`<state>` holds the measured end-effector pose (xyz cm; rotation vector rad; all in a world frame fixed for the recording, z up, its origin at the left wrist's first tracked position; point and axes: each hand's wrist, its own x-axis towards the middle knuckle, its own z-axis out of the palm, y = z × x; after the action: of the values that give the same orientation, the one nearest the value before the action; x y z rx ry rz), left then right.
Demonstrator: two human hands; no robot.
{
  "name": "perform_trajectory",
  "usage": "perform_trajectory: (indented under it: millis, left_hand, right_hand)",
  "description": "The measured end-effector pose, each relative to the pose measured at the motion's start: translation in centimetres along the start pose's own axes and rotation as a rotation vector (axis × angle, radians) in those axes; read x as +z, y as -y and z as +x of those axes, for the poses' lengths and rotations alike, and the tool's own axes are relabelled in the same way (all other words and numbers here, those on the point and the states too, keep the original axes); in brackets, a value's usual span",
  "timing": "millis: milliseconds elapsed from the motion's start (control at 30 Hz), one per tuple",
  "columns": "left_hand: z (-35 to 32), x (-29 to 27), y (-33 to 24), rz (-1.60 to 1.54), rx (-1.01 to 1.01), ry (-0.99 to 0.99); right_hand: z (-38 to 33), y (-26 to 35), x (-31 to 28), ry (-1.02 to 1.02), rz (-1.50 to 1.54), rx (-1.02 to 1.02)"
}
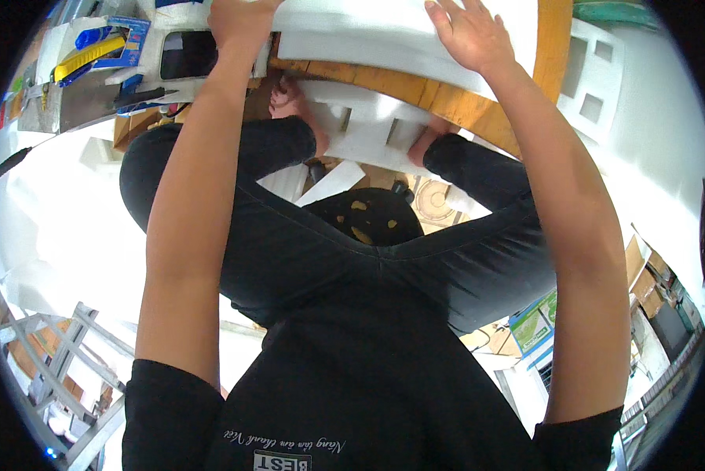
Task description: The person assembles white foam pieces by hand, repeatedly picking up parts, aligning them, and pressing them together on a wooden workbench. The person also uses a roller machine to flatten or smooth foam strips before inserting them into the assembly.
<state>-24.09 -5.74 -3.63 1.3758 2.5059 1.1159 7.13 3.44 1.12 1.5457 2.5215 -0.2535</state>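
A smooth white sheet or panel (360,35) lies on a wooden surface with an orange-brown border (415,88), at the top of the view. My right hand (474,35) rests on the right part of the white panel, palm down, its fingers stretched out and holding nothing. At the panel's left end is my left hand (244,22). The upper edge of the picture cuts off its fingers, so what they touch or hold is hidden.
Left of the panel lie a dark phone (188,55), a yellow utility knife (89,59) and blue pens (93,36). My bare feet rest on a white slotted piece (360,118). A metal frame (78,337) stands at lower left, and a green-and-blue box (535,326) at lower right.
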Motion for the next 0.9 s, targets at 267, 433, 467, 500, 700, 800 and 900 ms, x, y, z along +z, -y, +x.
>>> perform_trajectory:
  millis: [267,433,467,500,700,800,900]
  left_hand:
    - [-7.2,2.9,-5.9,-0.542,-0.082,0.239]
    - [-7.4,2.9,-6.9,-0.829,-0.002,0.271]
    - [-7.6,3.0,-6.8,-0.792,-0.023,0.279]
    - [-7.8,3.0,-6.6,-0.755,-0.044,0.287]
    - [-7.6,3.5,-6.6,-0.654,-0.098,0.280]
    - [-7.3,2.9,-6.4,-0.621,-0.068,0.298]
    - [-6.7,2.9,-7.3,-0.634,-0.071,0.331]
  right_hand:
    - [0.3,0.8,-1.6,0.042,0.193,0.219]
    - [0.1,1.5,1.0,-0.124,-0.035,0.231]
    - [-0.1,1.5,1.3,-0.125,-0.028,0.214]
    - [-0.3,1.5,1.7,-0.127,-0.022,0.197]
    - [-0.8,1.1,3.5,-0.251,-0.006,0.162]
    - [0.0,0.6,2.7,-0.175,0.155,0.171]
    - [3.6,-5.5,2.8,-0.038,0.552,-0.016]
